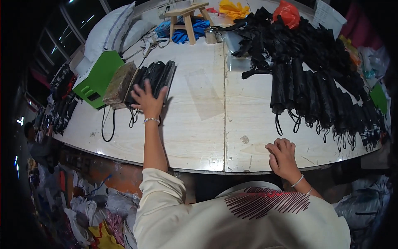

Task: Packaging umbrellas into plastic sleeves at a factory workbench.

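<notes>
Several black folded umbrellas [157, 74] lie side by side at the left of the table, against a rough brown brick [118, 86]. My left hand [148, 99] is spread open over their near ends, with nothing gripped; whether the fingertips touch the fabric is hard to tell. Thin cord loops hang from that group toward me. Near the table's front edge my right hand [282, 155] rests with its fingers loosely curled in, and no object shows in it. At the right lies a row of more black folded umbrellas [302, 93], their wrist loops pointing toward me.
A green box-like holder [99, 79] stands left of the brick. Farther back are a white sack [108, 35], a small wooden stool [188, 23] and a metal cup [213, 35]. Loose black fabric [286, 45] and a red plastic bag [286, 15] are piled at the back right.
</notes>
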A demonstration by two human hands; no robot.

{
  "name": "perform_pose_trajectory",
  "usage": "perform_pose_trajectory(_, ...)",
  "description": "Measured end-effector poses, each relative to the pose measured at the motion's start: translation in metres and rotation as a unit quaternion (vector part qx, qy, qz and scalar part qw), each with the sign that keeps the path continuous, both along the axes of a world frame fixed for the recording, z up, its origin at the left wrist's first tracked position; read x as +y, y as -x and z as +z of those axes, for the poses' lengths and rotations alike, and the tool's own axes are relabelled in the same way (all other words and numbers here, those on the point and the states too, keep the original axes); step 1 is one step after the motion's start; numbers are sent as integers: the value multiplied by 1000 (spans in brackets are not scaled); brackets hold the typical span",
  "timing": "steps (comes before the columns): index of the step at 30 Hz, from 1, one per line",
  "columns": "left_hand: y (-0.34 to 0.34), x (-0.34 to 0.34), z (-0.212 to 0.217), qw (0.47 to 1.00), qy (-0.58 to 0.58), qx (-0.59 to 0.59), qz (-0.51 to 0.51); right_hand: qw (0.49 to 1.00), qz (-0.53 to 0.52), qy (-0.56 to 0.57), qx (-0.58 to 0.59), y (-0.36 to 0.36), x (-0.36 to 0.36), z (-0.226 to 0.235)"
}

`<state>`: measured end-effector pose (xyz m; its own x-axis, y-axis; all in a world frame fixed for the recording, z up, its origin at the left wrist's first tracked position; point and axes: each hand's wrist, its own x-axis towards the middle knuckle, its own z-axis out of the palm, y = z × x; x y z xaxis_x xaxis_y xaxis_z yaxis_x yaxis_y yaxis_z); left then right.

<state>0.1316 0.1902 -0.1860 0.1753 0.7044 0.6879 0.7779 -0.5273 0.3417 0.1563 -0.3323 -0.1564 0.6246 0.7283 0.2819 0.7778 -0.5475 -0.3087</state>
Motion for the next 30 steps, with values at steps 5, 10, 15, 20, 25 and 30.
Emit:
perform_pose_trajectory(5, -6, -11, -2, 978, 85, 157, -108, 1000, 3, -2, -2, 2, 2, 0)
perform_pose_trajectory(10, -19, -24, 12, 983, 104, 128, -75, 1000, 1, -10, -10, 3, 1, 0)
perform_pose_trajectory(15, -49, -102, 23, 960, -30, 91, -264, 999, -11, -1, -40, -3, -3, -4)
perform_pose_trajectory(20, -65, -195, -19, 840, 111, 240, -474, 999, 3, 5, -46, -4, -2, -4)
perform_pose_trajectory(25, -78, -242, -14, 805, 48, 217, -550, 999, -3, -15, -40, -4, -4, -6)
perform_pose_trajectory(30, -81, -243, -11, 787, 56, 115, -603, 1000, 15, -23, -7, -9, -8, -9)
